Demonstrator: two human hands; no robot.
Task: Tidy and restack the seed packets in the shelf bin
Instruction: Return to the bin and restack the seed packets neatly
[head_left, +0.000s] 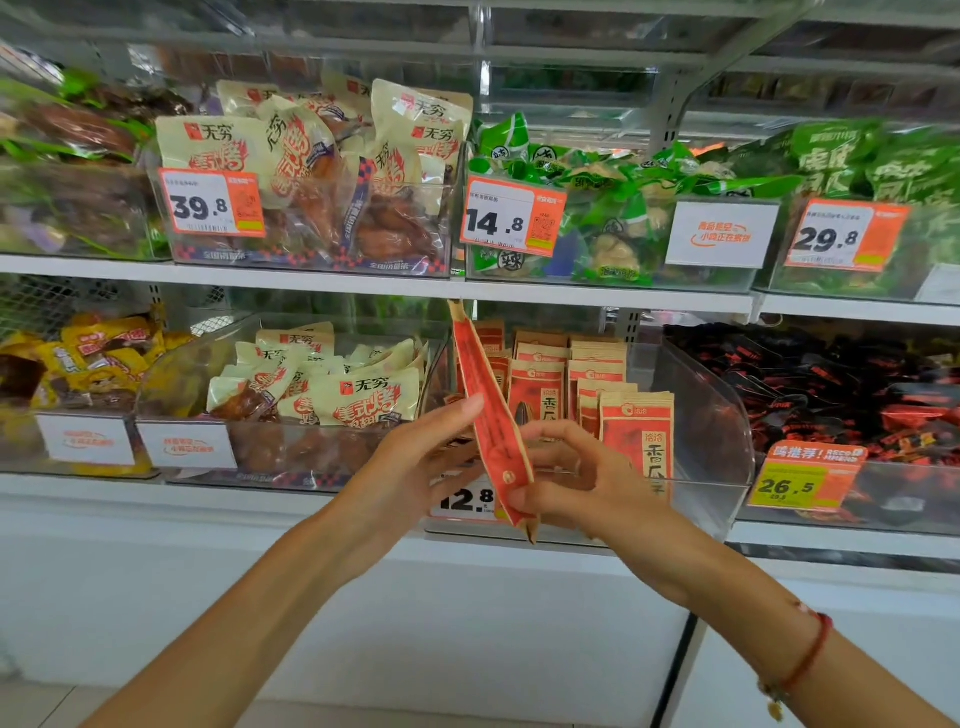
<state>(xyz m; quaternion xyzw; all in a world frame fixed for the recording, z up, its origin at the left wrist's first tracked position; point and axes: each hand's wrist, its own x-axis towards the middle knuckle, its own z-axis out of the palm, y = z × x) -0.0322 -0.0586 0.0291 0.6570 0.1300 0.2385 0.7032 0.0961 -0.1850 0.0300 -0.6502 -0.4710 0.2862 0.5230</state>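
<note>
Left hand (415, 457): fingers extended and nearly straight, fingertips resting against the left face of the raised seed packet (493, 410); it steadies rather than grips. The packet is held edge-on in front of the clear shelf bin (727, 431), tilted, with its upper end toward 11 o'clock and its lower end toward 5 o'clock. Right hand (566, 467): thumb and curled fingers pinch the packet's lower end. Handling judgement: the packet appears light, flat and paper-faced, stiff enough to hold its line yet liable to crease; loose contents would shift, so grip at the sealed end or across both flat faces. The remaining seed packets (587, 395) stand upright in rows inside the bin, at 1 o'clock from the hands, with free space toward the bin's right wall. Surroundings: white shop shelving (363, 283) carrying adjacent clear bins of other packaged snacks, each fronted by a price tag (511, 218); a red cord bracelet (810, 654) sits on the right wrist.
</note>
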